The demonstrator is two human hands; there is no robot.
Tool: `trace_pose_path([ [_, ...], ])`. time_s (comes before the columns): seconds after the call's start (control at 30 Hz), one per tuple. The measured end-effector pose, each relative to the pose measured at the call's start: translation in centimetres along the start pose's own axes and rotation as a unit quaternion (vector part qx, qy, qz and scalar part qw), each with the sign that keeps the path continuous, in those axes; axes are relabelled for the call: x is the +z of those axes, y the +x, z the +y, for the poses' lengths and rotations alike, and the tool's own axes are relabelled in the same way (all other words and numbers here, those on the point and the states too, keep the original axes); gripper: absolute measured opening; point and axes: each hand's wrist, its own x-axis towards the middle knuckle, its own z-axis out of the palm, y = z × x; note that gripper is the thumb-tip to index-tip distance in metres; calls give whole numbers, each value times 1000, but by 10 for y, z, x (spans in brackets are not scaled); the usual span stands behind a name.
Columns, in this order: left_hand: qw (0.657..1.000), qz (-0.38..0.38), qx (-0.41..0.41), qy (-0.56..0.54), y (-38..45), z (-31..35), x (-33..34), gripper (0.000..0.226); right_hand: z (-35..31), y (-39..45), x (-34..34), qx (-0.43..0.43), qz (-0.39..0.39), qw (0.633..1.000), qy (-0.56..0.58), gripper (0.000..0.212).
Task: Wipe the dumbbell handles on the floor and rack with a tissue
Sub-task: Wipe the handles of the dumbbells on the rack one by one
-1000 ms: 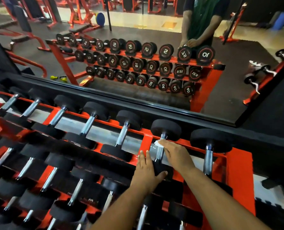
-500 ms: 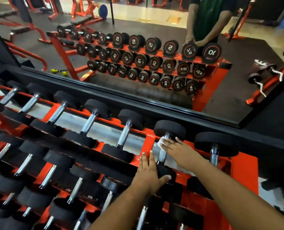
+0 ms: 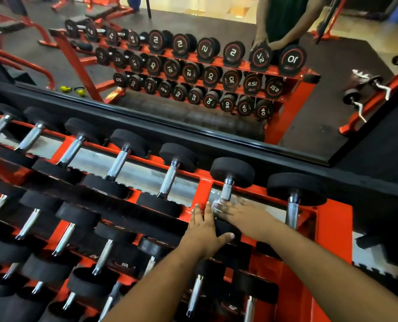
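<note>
A person wipes a dumbbell handle (image 3: 227, 191) on the top rack (image 3: 332, 219).

The right hand (image 3: 237, 211) wraps a tissue (image 3: 216, 204) around its near end; the left hand (image 3: 203, 228) rests flat on the weight. Many handles probably remain.

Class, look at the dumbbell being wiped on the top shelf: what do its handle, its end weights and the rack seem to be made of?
Handle: probably chromed steel, since it is bright, silvery and reflective.
End weights: likely rubber-coated, as they look matte black and dull.
Rack: seemingly metal painted glossy orange-red, with flat, hard-edged bars.
Tissue under the right hand: thin white paper, crumpled.
</note>
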Motion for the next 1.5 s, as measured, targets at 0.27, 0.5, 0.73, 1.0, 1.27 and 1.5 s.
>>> trace_pose_path([
  [0.27,1000,-15,-6,2,0,1,-3,115,-3,13,-9,125,-19,992,8,68],
  [0.5,999,-24,-18,12,-1,6,-6,115,0,6,-13,120,-29,992,-28,69],
  [0.73,999,-36,-18,18,-2,6,-8,114,-25,9,1,275,66,899,334,70],
  [1.0,998,-48,-22,24,-3,7,-11,115,-29,31,-3,357,108,794,480,60],
  [1.27,999,-46,-19,22,0,5,-9,116,-43,9,-8,359,91,734,569,44],
  [1.5,999,-43,-17,15,-2,5,-9,115,-33,40,0,431,220,642,595,42],
])
